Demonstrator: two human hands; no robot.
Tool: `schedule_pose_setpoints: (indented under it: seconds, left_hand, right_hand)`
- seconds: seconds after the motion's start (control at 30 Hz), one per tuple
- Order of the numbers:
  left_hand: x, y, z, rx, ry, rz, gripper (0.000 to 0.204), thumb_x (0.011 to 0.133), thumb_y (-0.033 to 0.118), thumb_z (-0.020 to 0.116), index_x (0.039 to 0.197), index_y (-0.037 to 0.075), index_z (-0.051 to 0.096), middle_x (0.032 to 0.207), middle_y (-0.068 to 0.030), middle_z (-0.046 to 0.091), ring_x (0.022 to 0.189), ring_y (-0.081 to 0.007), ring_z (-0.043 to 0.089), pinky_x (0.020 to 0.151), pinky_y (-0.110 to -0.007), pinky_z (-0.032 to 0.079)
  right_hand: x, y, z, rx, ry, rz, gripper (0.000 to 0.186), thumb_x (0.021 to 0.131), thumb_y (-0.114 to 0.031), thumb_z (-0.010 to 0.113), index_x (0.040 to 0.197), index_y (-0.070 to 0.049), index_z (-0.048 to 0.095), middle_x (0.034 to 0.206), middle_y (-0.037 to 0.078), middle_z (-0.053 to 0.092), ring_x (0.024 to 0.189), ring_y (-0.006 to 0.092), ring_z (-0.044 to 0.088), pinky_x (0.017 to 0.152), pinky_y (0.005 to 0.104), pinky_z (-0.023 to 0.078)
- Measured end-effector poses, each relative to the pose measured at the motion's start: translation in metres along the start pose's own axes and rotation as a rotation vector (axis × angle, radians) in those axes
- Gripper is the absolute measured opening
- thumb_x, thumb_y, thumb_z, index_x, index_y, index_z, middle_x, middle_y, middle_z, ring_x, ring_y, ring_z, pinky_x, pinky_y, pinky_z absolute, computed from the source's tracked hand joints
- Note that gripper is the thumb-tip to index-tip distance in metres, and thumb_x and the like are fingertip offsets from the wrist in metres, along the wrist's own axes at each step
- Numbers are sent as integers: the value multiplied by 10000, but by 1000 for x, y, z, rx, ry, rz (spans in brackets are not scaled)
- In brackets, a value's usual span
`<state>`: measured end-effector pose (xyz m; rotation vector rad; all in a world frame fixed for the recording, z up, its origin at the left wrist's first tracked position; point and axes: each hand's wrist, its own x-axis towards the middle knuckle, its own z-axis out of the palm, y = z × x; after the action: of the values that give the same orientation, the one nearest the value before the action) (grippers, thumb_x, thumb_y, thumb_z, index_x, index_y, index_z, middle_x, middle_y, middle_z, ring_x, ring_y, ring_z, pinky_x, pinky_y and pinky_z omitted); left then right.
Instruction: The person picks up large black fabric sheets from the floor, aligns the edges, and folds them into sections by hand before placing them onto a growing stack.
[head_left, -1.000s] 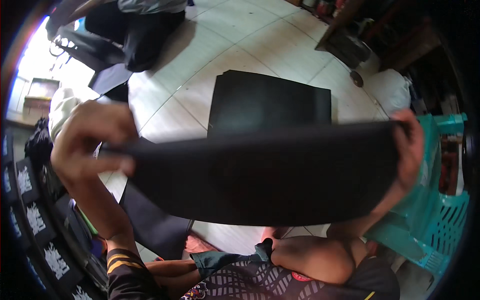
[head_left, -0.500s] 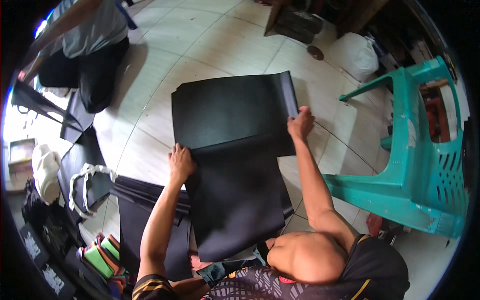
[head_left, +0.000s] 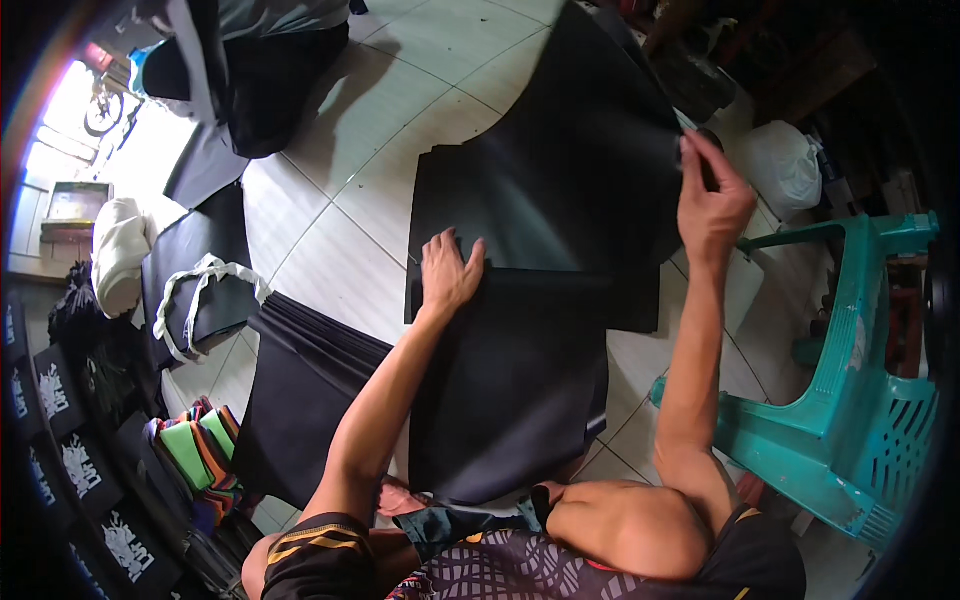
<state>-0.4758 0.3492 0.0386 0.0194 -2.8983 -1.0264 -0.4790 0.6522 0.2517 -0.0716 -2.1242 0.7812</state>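
Observation:
In front of me lie large, smooth, black leather-like sheets. My right hand (head_left: 714, 205) pinches the edge of the upper black sheet (head_left: 590, 140), whose far right part is lifted and curves up off the tiles. Spread flat, my left hand (head_left: 452, 275) rests on the left side of the stack, fingers apart. Another black sheet (head_left: 505, 390) extends from under it toward my knees. How many layers lie beneath is hidden.
To the left are a folded black stack (head_left: 310, 390), a white strap (head_left: 205, 280) and colourful cloth pieces (head_left: 195, 450). A green plastic chair (head_left: 830, 390) lies at the right, near a white bag (head_left: 785, 165). Another person (head_left: 275, 80) kneels at the far left.
My right hand has moved up and to the right, raising the upper sheet's edge off the stack. My left hand has opened flat on the sheets. The view has shifted.

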Motion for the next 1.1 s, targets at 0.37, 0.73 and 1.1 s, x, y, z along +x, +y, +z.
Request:
schedule_pose_setpoints:
  seconds: [0.37, 0.73, 1.1]
  left_hand:
    - [8, 21, 14, -1574, -744, -484, 1144, 884, 866, 448, 1650, 79, 124, 1706, -179, 162, 1562, -362, 190, 1275, -505, 123]
    - [5, -3, -81, -1488, -4, -565, 603, 970, 145, 726, 1498, 189, 439, 1207, -132, 687, 967, -237, 716, 745, -356, 612]
    - [33, -17, -61, -1166, -87, -494, 640, 897, 268, 833, 1420, 49, 537, 1053, -114, 740, 931, -166, 716, 710, -317, 592]
  right_hand:
    - [49, -121, -27, 796, -141, -49, 331, 1081, -156, 512, 1352, -27, 652, 1296, 137, 699, 1214, 221, 650, 1097, 352, 467]
    - [100, 92, 5, 280, -44, 527, 271, 965, -212, 657, 1151, -36, 747, 1116, 118, 735, 1008, 240, 673, 926, 391, 500]
    - [-166, -42, 113, 396, -651, 308, 622, 827, -397, 852, 1257, -4, 636, 1223, 206, 663, 1089, 375, 658, 913, 439, 543]
